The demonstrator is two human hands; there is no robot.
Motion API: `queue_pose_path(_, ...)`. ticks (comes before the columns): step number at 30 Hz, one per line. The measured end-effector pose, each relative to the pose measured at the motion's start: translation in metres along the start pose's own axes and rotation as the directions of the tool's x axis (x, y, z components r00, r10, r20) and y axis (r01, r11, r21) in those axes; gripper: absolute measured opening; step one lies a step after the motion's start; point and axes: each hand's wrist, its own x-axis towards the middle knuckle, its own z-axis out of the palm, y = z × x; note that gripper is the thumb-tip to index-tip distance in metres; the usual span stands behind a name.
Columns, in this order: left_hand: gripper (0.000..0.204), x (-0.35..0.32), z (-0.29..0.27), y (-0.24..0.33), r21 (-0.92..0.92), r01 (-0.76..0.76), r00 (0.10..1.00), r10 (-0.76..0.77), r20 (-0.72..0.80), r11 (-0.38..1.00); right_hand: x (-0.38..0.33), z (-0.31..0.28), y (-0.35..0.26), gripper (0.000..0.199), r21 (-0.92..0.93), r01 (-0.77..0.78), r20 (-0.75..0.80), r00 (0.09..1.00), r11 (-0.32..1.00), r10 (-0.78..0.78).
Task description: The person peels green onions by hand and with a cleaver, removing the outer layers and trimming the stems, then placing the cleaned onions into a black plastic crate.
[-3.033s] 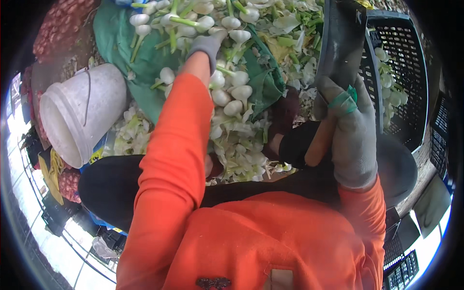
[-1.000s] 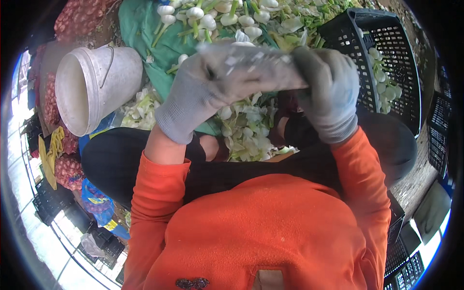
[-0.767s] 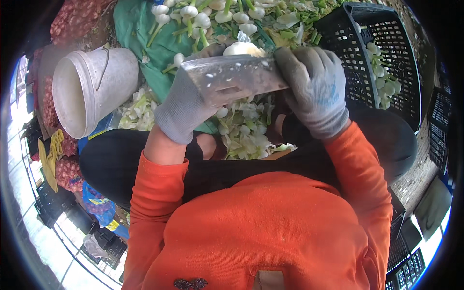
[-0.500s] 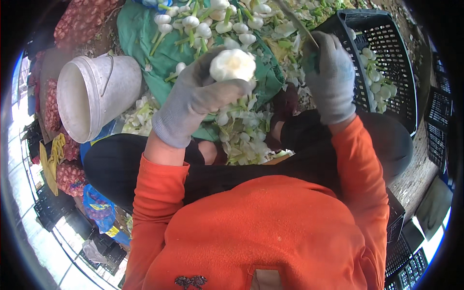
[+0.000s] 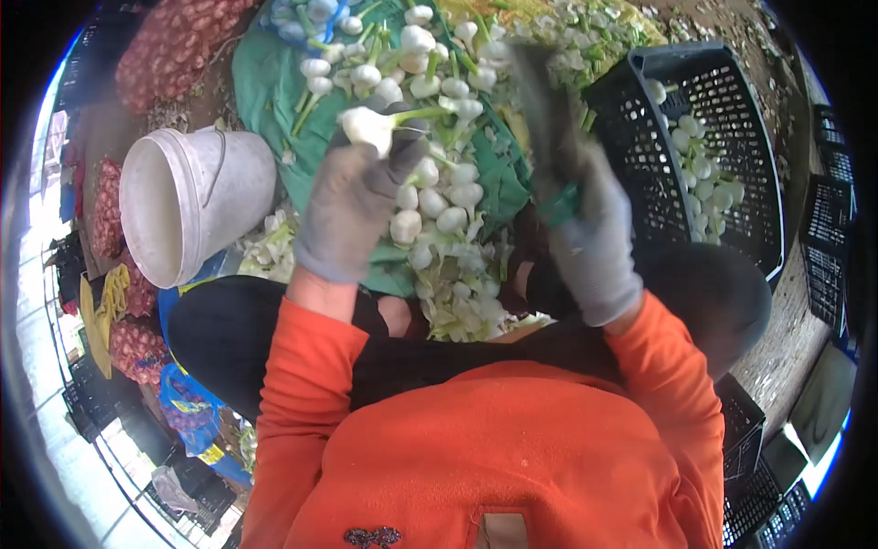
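Observation:
In a grey work glove, my left hand [image 5: 343,215] is closed around a white garlic bulb [image 5: 368,130]. The bulb's green stem points to the right. My right hand [image 5: 594,242], gloved too and smeared by motion, grips a knife [image 5: 541,114] with a green handle. Its dark, blurred blade points up and away, to the right of the bulb and apart from it. Beneath and beyond my left hand, several garlic bulbs with stems [image 5: 450,218] lie heaped on a green cloth [image 5: 265,87]. Pale peelings [image 5: 462,306] lie between my legs.
A black slatted crate [image 5: 629,114] holding trimmed bulbs [image 5: 700,169] stands tilted at the right. To the left a white bucket [image 5: 233,174] lies on its side. Red net sacks [image 5: 174,55] of bulbs are at the far left. Trimmings [image 5: 594,37] cover the ground ahead.
The bulb in my left hand now shows its stem pointing right, and that hand sits slightly further left. My right hand has come left and nearer with the knife, whose blade now points more upright.

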Motion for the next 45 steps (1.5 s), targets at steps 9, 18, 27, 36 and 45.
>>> queue_pose_path(9,0.063,0.059,-0.089,-0.036,0.839,0.237,0.937,-0.113,-0.331,-0.49,0.032,-0.031,-0.033,0.024,0.349,-0.48,0.056,0.868,0.805,0.493)
queue_pose_path(18,0.085,0.177,-0.048,-0.121,0.848,0.302,0.832,-0.314,-0.458,-0.436,0.046,-0.025,-0.023,0.03,0.348,-0.621,0.088,0.767,0.702,0.635)
queue_pose_path(27,0.066,0.159,-0.063,-0.131,0.926,0.281,0.96,-0.09,-0.266,0.252,0.054,-0.031,-0.024,0.031,0.383,-0.691,0.145,0.7,0.613,0.699)
queue_pose_path(36,0.041,0.08,-0.027,-0.045,0.755,-0.656,0.755,0.023,0.655,0.024,0.035,-0.014,0.003,0.024,0.264,-0.382,0.07,0.923,0.885,0.378)
queue_pose_path(45,0.061,0.02,0.029,-0.01,0.829,-0.154,0.972,-0.066,0.223,0.538,0.021,-0.009,-0.009,0.023,-0.516,0.382,0.159,0.922,0.767,-0.353)
